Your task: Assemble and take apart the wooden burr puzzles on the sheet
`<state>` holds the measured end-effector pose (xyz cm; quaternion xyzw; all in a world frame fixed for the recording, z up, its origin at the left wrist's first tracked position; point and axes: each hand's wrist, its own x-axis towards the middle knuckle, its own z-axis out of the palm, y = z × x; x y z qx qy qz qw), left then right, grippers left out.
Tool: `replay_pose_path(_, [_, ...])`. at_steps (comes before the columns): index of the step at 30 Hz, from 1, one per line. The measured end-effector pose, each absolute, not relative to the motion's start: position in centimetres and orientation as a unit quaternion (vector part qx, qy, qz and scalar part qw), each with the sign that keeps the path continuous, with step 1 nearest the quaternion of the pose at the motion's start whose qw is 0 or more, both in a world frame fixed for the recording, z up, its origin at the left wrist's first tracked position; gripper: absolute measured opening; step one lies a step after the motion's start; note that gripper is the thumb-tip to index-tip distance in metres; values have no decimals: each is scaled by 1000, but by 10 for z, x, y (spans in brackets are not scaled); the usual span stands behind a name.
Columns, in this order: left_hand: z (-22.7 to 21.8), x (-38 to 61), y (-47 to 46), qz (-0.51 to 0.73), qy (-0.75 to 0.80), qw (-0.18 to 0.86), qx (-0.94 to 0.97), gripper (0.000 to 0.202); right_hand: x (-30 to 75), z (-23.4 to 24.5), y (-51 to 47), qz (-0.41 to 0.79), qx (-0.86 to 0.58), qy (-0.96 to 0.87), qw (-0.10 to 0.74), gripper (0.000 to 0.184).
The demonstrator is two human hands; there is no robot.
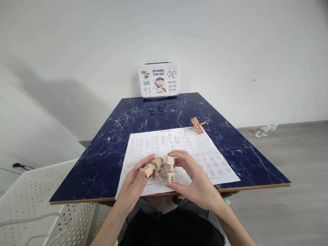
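Note:
Both hands are close together over a printed sheet [220,167], near the table's front edge. My left hand [137,179] is closed around light wooden puzzle pieces [149,169], notched blocks held at a slant. Between thumb and fingers, my right hand [193,179] grips another notched wooden puzzle piece [171,177], held upright with a dark "3"-like mark on its lower end. More wood shows between the two hands; whether the pieces are interlocked I cannot tell. Farther back, two crossed wooden pieces [196,125] lie on the sheet's far right corner.
The blue marbled table [102,164] has a brown front edge. At its far end, a white printed case [159,81] stands against the wall. A white perforated unit [74,215] with a cable is at the left. A clear plastic item [266,130] lies on the floor.

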<state>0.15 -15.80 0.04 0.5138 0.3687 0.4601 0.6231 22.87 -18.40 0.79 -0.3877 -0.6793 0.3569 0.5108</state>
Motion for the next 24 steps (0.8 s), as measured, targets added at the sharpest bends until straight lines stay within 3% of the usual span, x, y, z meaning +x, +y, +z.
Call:
replay_pose_path(5, [8, 19, -166, 473, 348, 710, 389, 66, 215, 17, -187, 320, -392, -694, 513, 58])
replay_pose_path(24, [15, 34, -178, 407, 326, 762, 384, 56, 207, 17, -195, 141, -394, -769, 484, 65])
